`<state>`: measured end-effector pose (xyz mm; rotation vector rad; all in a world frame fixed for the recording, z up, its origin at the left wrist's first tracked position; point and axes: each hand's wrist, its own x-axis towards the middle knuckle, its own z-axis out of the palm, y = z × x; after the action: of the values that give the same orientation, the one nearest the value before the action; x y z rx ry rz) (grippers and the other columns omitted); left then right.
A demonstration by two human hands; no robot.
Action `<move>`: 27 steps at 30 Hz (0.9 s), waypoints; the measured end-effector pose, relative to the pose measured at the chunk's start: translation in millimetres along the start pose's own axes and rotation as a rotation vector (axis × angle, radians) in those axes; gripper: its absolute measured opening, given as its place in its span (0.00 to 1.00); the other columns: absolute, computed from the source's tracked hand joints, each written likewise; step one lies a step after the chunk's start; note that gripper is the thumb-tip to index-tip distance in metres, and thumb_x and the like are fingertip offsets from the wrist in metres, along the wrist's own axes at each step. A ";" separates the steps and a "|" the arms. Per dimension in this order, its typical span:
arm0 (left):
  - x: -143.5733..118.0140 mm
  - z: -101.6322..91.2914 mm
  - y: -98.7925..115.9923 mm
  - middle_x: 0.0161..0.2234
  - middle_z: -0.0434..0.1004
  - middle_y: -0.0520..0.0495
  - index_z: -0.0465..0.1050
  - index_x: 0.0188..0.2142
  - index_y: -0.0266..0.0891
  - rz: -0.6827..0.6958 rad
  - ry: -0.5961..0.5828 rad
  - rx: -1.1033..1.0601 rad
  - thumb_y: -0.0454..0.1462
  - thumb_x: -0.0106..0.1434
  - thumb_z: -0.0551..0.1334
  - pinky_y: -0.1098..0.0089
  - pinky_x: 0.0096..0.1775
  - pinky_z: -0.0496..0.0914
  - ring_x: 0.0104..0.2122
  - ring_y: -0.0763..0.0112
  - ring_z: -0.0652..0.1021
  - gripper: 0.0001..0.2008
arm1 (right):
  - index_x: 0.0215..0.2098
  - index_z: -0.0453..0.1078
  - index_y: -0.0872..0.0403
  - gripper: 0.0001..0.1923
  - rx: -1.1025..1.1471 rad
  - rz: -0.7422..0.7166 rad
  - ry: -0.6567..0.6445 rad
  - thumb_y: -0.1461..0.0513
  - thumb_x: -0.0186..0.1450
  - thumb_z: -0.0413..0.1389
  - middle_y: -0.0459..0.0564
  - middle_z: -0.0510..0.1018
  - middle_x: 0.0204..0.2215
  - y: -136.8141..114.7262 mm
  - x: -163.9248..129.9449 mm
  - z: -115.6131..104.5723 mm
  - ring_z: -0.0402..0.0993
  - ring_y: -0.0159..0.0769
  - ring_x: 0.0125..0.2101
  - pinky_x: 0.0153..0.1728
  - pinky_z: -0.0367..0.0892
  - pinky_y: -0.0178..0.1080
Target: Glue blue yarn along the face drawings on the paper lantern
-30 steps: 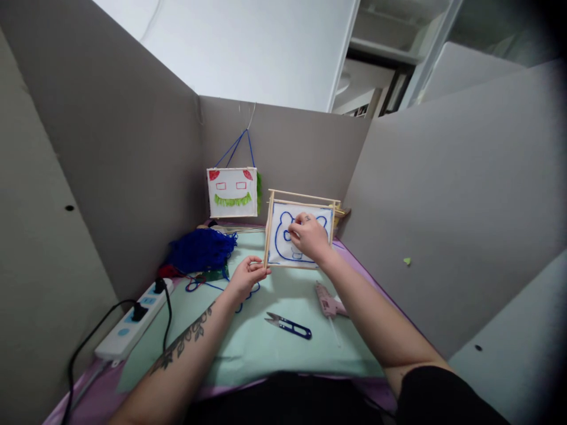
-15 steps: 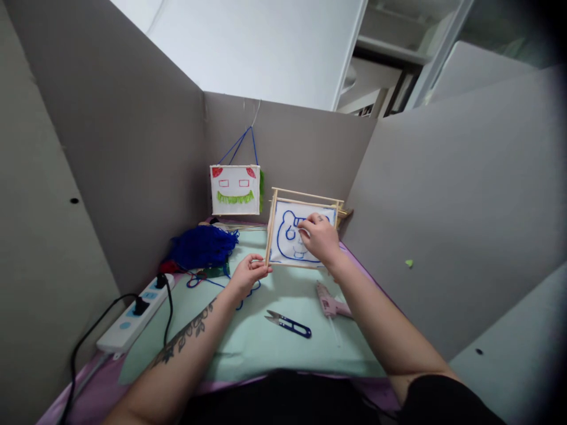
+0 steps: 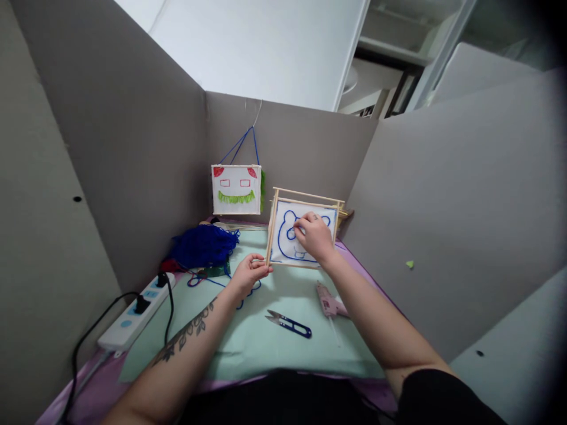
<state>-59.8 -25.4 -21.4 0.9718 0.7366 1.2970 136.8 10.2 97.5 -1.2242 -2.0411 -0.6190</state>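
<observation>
Left grip [image 3: 251, 274] pinching wooden frame [image 3: 271, 230], right grip [image 3: 315, 235] pressed together, shifted nearer blue ring [image 3: 287, 234], anything held unclear

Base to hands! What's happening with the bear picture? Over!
Left hand holding wooden frame, lower left corner. Right hand at blue bear face, hiding part. Snips, glue gun on mat, out of the way. Over.

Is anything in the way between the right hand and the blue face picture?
Nothing visible. The right hand is right in front of the blue face picture. The snips and glue gun lie lower down on the table, out of the way.
</observation>
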 end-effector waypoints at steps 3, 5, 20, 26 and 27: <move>-1.2 0.9 1.3 0.28 0.77 0.50 0.62 0.35 0.40 -0.002 -0.004 0.001 0.37 0.40 0.73 0.74 0.33 0.68 0.31 0.70 0.79 0.25 | 0.33 0.74 0.52 0.09 0.053 0.043 0.024 0.61 0.62 0.52 0.50 0.70 0.34 5.7 -7.2 2.4 0.65 0.37 0.37 0.35 0.60 0.35; -1.7 1.1 1.8 0.27 0.76 0.50 0.62 0.35 0.40 -0.006 0.005 0.000 0.37 0.39 0.73 0.74 0.33 0.68 0.31 0.70 0.79 0.25 | 0.33 0.75 0.51 0.09 0.050 0.036 0.038 0.61 0.62 0.52 0.50 0.70 0.34 8.4 -10.8 4.4 0.65 0.37 0.36 0.35 0.59 0.35; 1.3 -1.7 -1.9 0.28 0.77 0.51 0.62 0.35 0.40 -0.002 0.003 0.003 0.37 0.41 0.73 0.73 0.34 0.68 0.32 0.69 0.79 0.25 | 0.37 0.75 0.50 0.12 -0.115 -0.052 0.047 0.59 0.65 0.49 0.52 0.73 0.34 11.3 -22.0 3.6 0.62 0.40 0.38 0.34 0.55 0.37; 2.2 -3.0 -2.9 0.28 0.77 0.50 0.62 0.35 0.41 -0.004 -0.002 0.005 0.37 0.41 0.73 0.73 0.34 0.69 0.32 0.69 0.79 0.24 | 0.38 0.75 0.50 0.13 -0.077 -0.054 0.076 0.59 0.66 0.48 0.52 0.73 0.34 9.7 -22.6 2.5 0.63 0.39 0.38 0.36 0.56 0.37; 2.4 -3.4 -3.3 0.29 0.77 0.50 0.62 0.35 0.41 -0.001 -0.003 0.006 0.37 0.42 0.73 0.73 0.34 0.69 0.32 0.69 0.79 0.24 | 0.38 0.75 0.50 0.13 -0.081 -0.069 0.074 0.60 0.65 0.48 0.51 0.73 0.34 9.2 -22.5 3.3 0.63 0.39 0.38 0.36 0.56 0.37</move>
<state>-61.0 -22.5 -25.7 0.9780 0.7390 1.2933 151.6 3.6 79.1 -1.1630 -2.0202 -0.7749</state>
